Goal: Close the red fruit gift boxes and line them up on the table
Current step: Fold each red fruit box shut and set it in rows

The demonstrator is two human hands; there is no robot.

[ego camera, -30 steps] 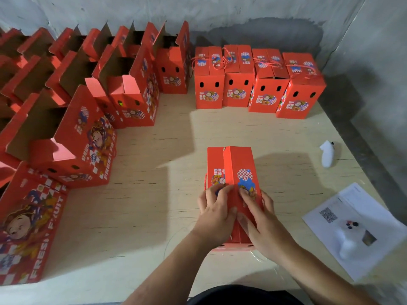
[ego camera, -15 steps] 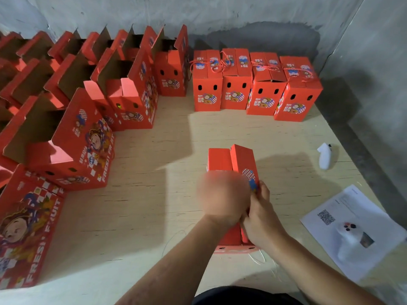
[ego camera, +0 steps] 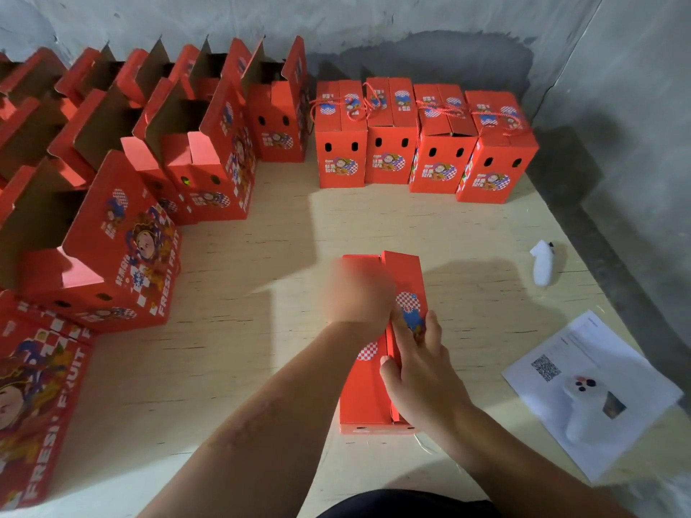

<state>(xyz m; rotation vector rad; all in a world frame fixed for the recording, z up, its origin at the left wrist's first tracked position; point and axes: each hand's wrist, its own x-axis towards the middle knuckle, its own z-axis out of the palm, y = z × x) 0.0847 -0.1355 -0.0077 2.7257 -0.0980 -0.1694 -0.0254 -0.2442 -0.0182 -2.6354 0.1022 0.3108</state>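
Observation:
A red fruit gift box (ego camera: 364,398) stands in front of me on the plywood table (ego camera: 261,368), its two top flaps folded nearly together. My right hand (ego camera: 418,364) rests on the right flap with fingers laid along it and the thumb at the seam. My left hand (ego camera: 357,293) is a blurred fist above the left flap; whether it holds anything cannot be made out. Several closed boxes with red cord handles (ego camera: 422,140) stand in a row at the back. Many open boxes (ego camera: 194,143) crowd the left side.
A white controller (ego camera: 542,263) lies at the right. A second white controller (ego camera: 579,409) rests on a sheet of paper with a QR code (ego camera: 553,372) at the front right. Grey walls close off the back and right.
My left hand has lifted off the box top and moved forward and up, now blurred by motion. My right hand stays on the right flap.

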